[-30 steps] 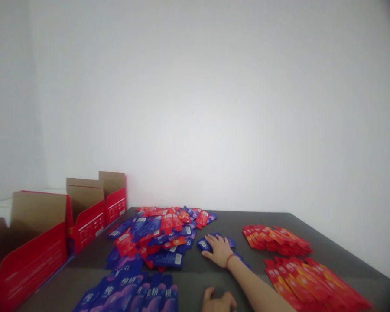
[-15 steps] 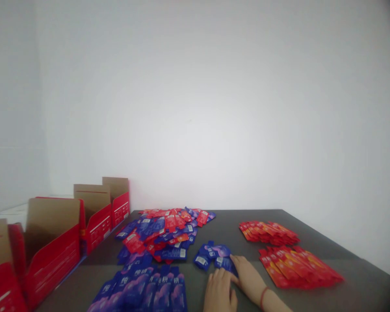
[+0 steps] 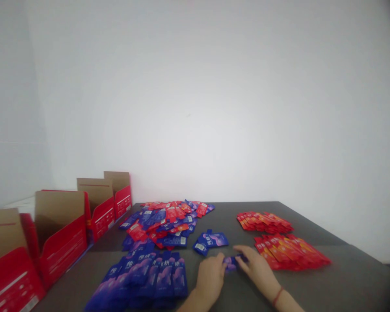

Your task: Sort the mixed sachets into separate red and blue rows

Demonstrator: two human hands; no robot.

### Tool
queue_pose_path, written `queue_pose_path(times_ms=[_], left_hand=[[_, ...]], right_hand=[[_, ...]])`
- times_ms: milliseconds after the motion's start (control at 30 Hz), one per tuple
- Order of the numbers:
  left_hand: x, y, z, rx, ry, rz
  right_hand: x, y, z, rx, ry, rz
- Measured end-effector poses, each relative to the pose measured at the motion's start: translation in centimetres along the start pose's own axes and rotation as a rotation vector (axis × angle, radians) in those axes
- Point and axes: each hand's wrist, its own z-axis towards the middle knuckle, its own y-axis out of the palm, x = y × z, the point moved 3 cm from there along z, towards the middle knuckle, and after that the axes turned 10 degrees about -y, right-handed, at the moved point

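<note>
- Blue sachet (image 3: 230, 263) seen flat on surface (image 3: 315, 284), between the hands.
- Its 9 o'clock end touched by left hand (image 3: 210, 274); grip or not cannot be told.
- Its 3 o'clock end touched by right hand (image 3: 258, 269), fingers parted.
- Loose blue sachets (image 3: 218, 239) noted at 11 o'clock; mixed pile (image 3: 165, 223), 10.
- Red sachets (image 3: 290, 251) grouped at 2–3.
- Open boxes (image 3: 63, 242) lined up, 9–10.
</note>
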Motion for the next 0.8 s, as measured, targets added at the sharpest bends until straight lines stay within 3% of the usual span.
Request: queue_pose_path(times_ms=[67, 100, 167, 233, 300, 533, 700, 800], left_hand=[[0.1, -0.4, 0.3, 0.018, -0.052, -0.062], [0.2, -0.4, 0.4, 0.024, -0.071, -0.096], [0.3, -0.3, 0.5, 0.027, -0.094, -0.160], [0.3, 0.1, 0.3, 0.020, -0.113, -0.201], [0.1, 0.5, 0.1, 0.005, -0.136, -0.210], [-0.3, 1.4, -0.6, -0.115, -0.116, -0.067], [0.0, 0.0, -0.9, -0.111, -0.091, 0.174], [-0.2, -1.0, -0.7, -0.105, -0.136, 0.331]], right_hand=[[1.1, -0.1, 0.0, 0.172, 0.148, 0.170], [1.6, 0.3, -0.1, 0.195, 0.222, 0.275], [2.3, 1.6, -0.5, 0.115, 0.328, 0.438], [2.7, 2.7, -1.0, -0.004, 0.351, 0.451], [3.0, 3.1, -1.3, -0.046, 0.318, 0.367], [2.8, 2.6, -1.2, 0.018, 0.207, 0.193], [-0.7, 1.7, -1.4, -0.017, 0.019, -0.098], [-3.3, 2.2, -2.0, -0.124, -0.019, -0.148]])
